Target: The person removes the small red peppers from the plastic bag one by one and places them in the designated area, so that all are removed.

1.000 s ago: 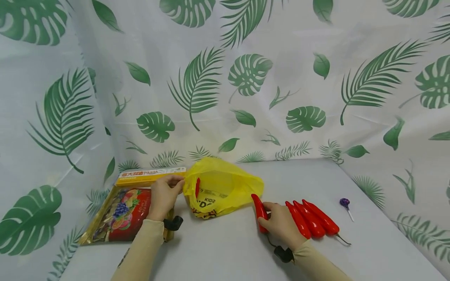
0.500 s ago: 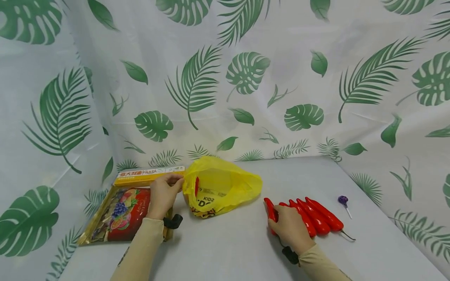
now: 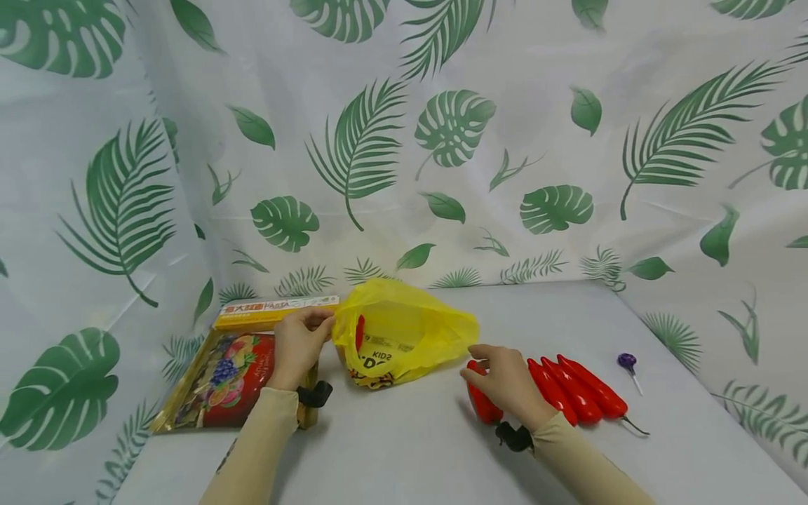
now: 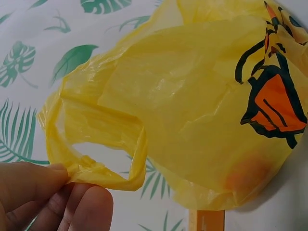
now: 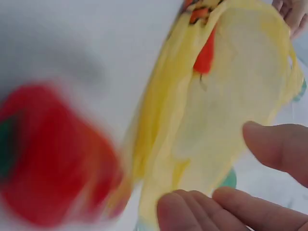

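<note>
My left hand (image 3: 297, 351) pinches the handle of a yellow plastic bag (image 3: 435, 340) between thumb and fingers; the left wrist view shows the handle loop (image 4: 96, 178) at the fingertips. The bag lies on its side, mouth facing me, with a red chili pepper (image 5: 205, 55) inside. My right hand (image 3: 508, 382) is spread over the table, thumb apart from the fingers. Just beneath it is another red chili pepper (image 3: 485, 403), partly hidden by the hand. In the right wrist view that pepper (image 5: 53, 159) is blurred, outside the fingers, and nothing lies between them.
Several red chili peppers (image 3: 577, 393) lie side by side right of my right hand. A lollipop (image 3: 627, 361) is farther right. At left are a red and gold fruit-printed packet (image 3: 230, 382) and a pasta box (image 3: 271, 315). A leaf-printed curtain (image 3: 467, 231) stands behind.
My right hand first moved right with the chili pepper in its grip, away from the bag. Since then its fingers have spread and let go. The left hand stays on the bag handle.
</note>
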Action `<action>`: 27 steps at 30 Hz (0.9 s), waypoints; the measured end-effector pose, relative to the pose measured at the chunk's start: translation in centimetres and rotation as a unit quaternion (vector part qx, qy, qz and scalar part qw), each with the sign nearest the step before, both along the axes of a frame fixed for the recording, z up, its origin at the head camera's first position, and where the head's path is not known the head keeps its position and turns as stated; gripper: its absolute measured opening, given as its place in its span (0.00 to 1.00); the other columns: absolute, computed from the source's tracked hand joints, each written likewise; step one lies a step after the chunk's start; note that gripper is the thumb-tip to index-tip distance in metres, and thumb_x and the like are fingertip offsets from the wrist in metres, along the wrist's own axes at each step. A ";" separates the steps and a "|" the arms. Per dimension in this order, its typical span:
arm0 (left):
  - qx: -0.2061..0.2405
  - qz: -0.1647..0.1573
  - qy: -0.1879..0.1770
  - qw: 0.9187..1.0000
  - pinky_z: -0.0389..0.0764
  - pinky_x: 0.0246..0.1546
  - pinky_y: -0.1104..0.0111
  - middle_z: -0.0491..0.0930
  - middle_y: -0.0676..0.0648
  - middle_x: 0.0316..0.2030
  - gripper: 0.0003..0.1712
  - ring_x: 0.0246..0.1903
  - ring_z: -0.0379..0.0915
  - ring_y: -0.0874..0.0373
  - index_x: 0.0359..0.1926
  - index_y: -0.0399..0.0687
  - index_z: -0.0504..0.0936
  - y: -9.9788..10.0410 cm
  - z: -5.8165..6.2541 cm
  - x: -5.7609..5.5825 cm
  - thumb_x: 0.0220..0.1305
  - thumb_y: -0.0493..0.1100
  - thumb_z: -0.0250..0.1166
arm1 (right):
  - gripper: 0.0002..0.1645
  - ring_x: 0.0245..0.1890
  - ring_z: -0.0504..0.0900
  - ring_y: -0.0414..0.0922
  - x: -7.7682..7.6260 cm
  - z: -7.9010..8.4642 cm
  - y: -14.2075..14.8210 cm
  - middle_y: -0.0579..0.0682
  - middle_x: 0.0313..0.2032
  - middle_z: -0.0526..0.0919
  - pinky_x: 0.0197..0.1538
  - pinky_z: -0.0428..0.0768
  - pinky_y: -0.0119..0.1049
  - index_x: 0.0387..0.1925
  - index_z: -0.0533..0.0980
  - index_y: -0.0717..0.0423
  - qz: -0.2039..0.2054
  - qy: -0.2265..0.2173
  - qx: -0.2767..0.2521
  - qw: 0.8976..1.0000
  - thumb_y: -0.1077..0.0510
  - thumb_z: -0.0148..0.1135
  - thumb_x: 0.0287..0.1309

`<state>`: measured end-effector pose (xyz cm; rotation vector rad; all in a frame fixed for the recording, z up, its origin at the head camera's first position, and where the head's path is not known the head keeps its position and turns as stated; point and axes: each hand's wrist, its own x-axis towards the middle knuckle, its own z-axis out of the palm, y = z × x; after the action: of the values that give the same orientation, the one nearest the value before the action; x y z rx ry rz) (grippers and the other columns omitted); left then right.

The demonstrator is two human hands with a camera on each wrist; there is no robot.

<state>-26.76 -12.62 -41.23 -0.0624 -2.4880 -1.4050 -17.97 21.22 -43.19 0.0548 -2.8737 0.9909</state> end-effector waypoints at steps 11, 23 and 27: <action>0.008 -0.014 0.000 1.000 0.89 0.36 0.71 0.89 0.43 0.39 0.09 0.34 0.85 0.55 0.45 0.44 0.90 -0.1 -0.5 -0.1 0.69 0.43 0.71 | 0.32 0.57 0.87 0.57 -7.2 -0.7 -8.0 0.60 0.62 0.83 0.57 0.87 0.49 0.64 0.78 0.64 0.070 -0.040 -0.066 0.995 0.52 0.72 0.63; 0.007 -0.019 0.033 0.999 0.88 0.32 0.72 0.91 0.42 0.37 0.08 0.32 0.85 0.57 0.43 0.42 0.90 1.0 -0.4 -0.2 0.67 0.41 0.72 | 0.19 0.37 0.82 0.48 -14.1 -3.6 -16.3 0.54 0.36 0.89 0.46 0.84 0.45 0.42 0.85 0.59 0.080 -0.019 -0.053 0.995 0.46 0.70 0.63; 0.002 -0.010 0.037 0.999 0.87 0.32 0.72 0.91 0.44 0.36 0.07 0.31 0.84 0.57 0.42 0.43 0.91 0.9 -0.3 -0.3 0.65 0.41 0.73 | 0.23 0.47 0.84 0.52 -15.4 -4.4 -17.9 0.56 0.45 0.89 0.58 0.82 0.49 0.49 0.83 0.57 0.072 0.032 -0.066 0.995 0.45 0.69 0.61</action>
<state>-27.01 -11.68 -41.51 -0.1359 -2.4316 -1.3898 -33.35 3.33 -47.62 0.2815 -2.7702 1.1795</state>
